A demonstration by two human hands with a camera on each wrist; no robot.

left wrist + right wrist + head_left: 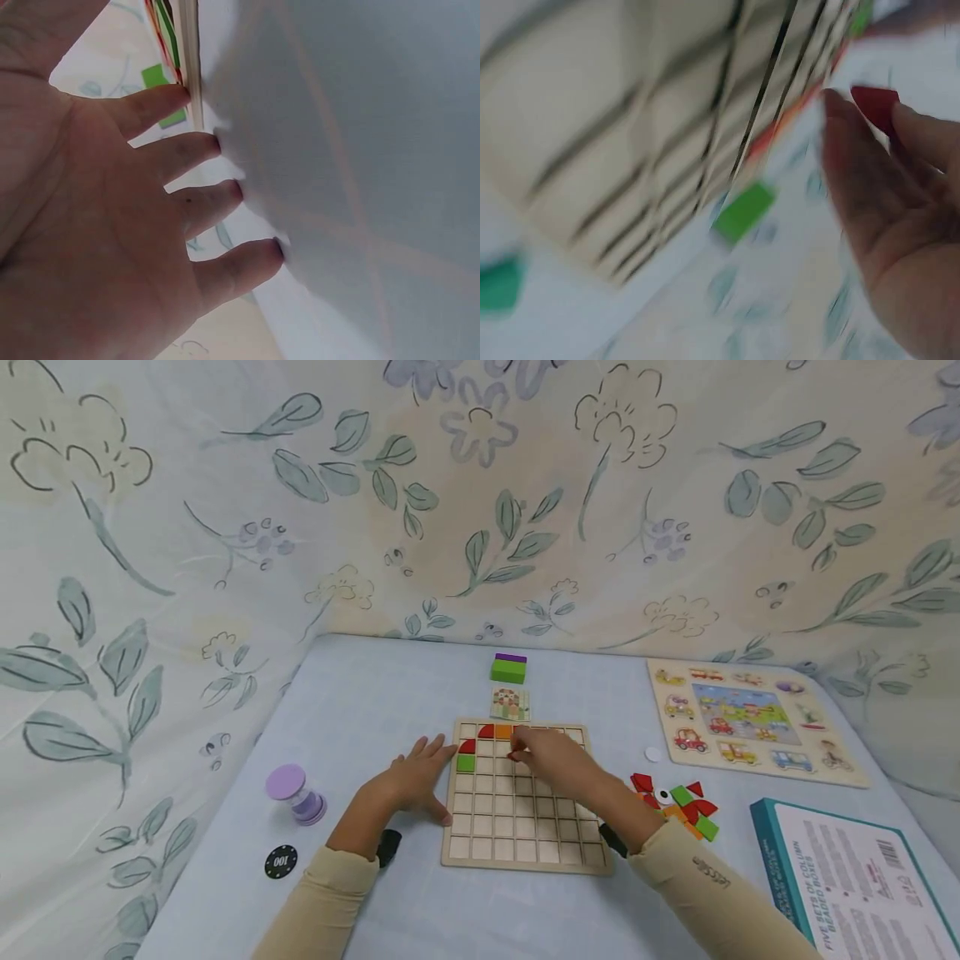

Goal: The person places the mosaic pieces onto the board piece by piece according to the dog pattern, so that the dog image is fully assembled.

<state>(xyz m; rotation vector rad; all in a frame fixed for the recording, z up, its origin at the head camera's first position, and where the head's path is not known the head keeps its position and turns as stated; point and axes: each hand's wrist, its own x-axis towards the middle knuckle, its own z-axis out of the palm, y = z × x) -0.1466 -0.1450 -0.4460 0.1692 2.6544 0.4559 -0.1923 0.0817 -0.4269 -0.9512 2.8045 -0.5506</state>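
A wooden grid board (504, 827) lies on the table before me. In its upper left cells sit a red curved piece (487, 732), an orange square (503, 732), another red curved piece (467, 747) and a green square (466, 763). My right hand (561, 762) is over the board's upper part, pinching a small red piece (874, 103) between thumb and finger. Beside the board's left edge, my left hand (411, 781) has its fingers spread, fingertips down at the table and one right at the board's side (193, 90).
Behind the board lie a picture card (511, 703) and a green block (508, 672). To the right are loose coloured pieces (681, 806), a vehicle puzzle (750, 718) and a teal-edged box (855, 868). A purple spool-like object (287, 782) and a black chip (281, 862) stand left.
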